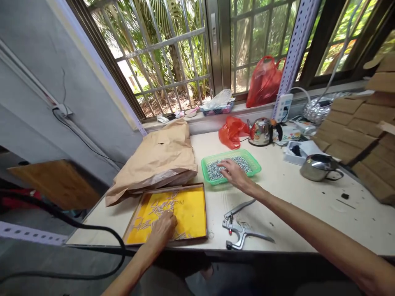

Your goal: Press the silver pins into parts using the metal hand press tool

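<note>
My left hand point(164, 227) is closed with its fingers down on the yellow-lined shallow tray point(193, 209). Small thin metal pins point(163, 207) lie scattered just beyond its knuckles; whatever its fingertips hold is hidden. Over the green plastic basket point(230, 155) hovers my right hand point(233, 172), its fingers apart and pointing left. Many small silvery metal pieces point(243, 162) fill that basket, like short pins or screws. On the table between my forearms lies a metal hand press plier point(239, 230) with its handles spread.
A large brown paper bag point(160, 156) rests behind the tray. At the back are a red plastic bag point(232, 131) and a kettle point(261, 131). A steel pot point(317, 167) and stacked cardboard point(348, 123) stand right. A black cable point(101, 228) loops at left.
</note>
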Motion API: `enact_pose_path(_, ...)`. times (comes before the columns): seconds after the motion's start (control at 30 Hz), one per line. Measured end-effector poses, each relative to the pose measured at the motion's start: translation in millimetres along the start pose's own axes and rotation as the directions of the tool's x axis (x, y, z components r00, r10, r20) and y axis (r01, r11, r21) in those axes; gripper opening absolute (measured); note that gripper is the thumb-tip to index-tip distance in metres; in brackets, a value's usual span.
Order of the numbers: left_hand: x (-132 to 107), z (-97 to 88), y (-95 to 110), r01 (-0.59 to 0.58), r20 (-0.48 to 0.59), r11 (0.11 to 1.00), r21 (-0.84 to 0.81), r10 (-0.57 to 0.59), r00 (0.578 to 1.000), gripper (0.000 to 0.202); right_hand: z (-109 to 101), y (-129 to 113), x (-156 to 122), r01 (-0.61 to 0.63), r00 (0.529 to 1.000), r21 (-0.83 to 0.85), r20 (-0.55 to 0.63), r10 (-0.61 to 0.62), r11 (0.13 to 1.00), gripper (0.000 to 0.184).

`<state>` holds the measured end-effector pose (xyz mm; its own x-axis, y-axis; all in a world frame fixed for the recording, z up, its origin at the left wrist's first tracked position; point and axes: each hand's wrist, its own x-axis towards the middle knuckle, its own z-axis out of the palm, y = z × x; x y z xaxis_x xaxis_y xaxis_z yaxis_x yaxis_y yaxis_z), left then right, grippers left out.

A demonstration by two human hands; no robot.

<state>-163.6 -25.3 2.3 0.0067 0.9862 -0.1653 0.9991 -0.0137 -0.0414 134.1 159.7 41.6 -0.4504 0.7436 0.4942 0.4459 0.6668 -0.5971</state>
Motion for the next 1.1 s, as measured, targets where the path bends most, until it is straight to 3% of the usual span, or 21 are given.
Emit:
enact_pose_path(0.13,-1,-0.7,-3,0.010,-0.064,0.997,-0.073,-0.014,0.998,0.026,-14,-5,-72,0.001,0.985,0.028,0.174,-0.006,1.000,0.022)
enact_pose_path(0.23,-4,-13.9,12,0.013,-0.158,0.973,-0.229,-0.050,0.986,0.024,-30,-14,-132,-0.022,0.923,-0.051,0.383,0.040,0.998,0.026)
enact_pose_path(0.3,-5,-25.3,35,0.049,-0.165,0.885,-0.464,-0.140,0.976,0.024,-37,-17,-163,-0.028,0.879,-0.131,0.469,0.087,0.991,0.028)
enact_pose_path(0.37,-5,-33.3,68,0.141,-0.030,0.701,-0.699,-0.225,0.974,0.030,-41,-19,-182,-0.034,0.860,-0.208,0.492,0.135,0.978,0.028)
enact_pose_path(0.47,-3,-32.0,124,0.219,0.150,0.474,-0.853,-0.179,0.972,0.032,-41,-19,-194,-0.025,0.864,-0.304,0.473,0.174,0.952,0.027)
enact_pose_path(0.57,2,-18.8,165,0.273,0.226,0.418,-0.866,-0.160,0.961,0.030,-39,-18,-196,-0.014,0.871,-0.374,0.451,0.195,0.927,0.024)
enact_pose_path(0.63,5,-10.4,178,0.309,0.261,0.418,-0.854,-0.168,0.950,0.030,-39,-18,-196,-0.003,0.876,-0.408,0.440,0.199,0.913,0.022)
enact_pose_path(1.1,11,-11.2,179,0.388,0.391,0.554,-0.737,-0.118,0.913,0.033,-40,-15,-199,-0.004,0.902,-0.385,0.396,0.170,0.923,0.023)
